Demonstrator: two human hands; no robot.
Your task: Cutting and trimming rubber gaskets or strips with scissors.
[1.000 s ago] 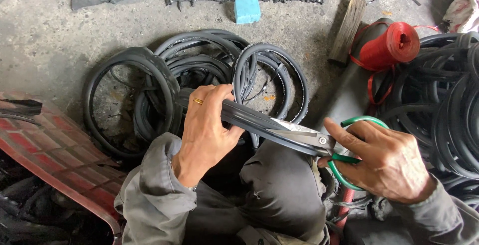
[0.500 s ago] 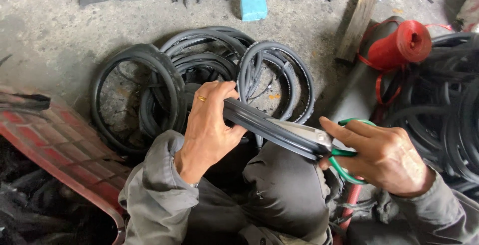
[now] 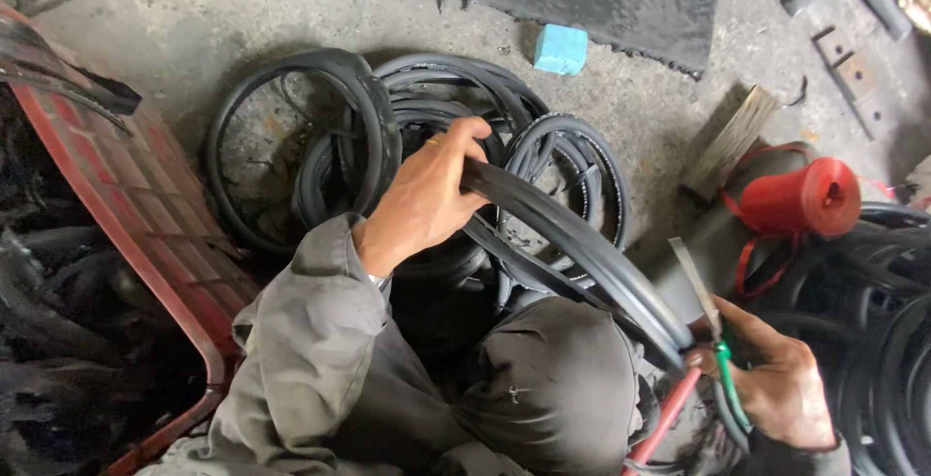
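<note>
My left hand [image 3: 427, 195], with a ring on one finger, grips a long black rubber strip [image 3: 582, 243] that curves down to the right across my knee. My right hand [image 3: 786, 384] is at the strip's lower end, closed on large scissors [image 3: 708, 326] with green and red handles. Their grey blades point up, just past the strip's end. Both arms wear grey sleeves.
A pile of black rubber tyre rings [image 3: 388, 137] lies on the concrete floor ahead. A red spool of cord [image 3: 800, 197], a wooden block [image 3: 732, 142] and a blue block [image 3: 561, 48] sit to the right. A red metal panel [image 3: 126, 205] is at the left. More black rubber [image 3: 892, 379] is heaped at the right.
My right hand with the scissors has dropped lower and to the right, and the blades now point upward. The left hand has slid up the strip, which now bends in a longer arc.
</note>
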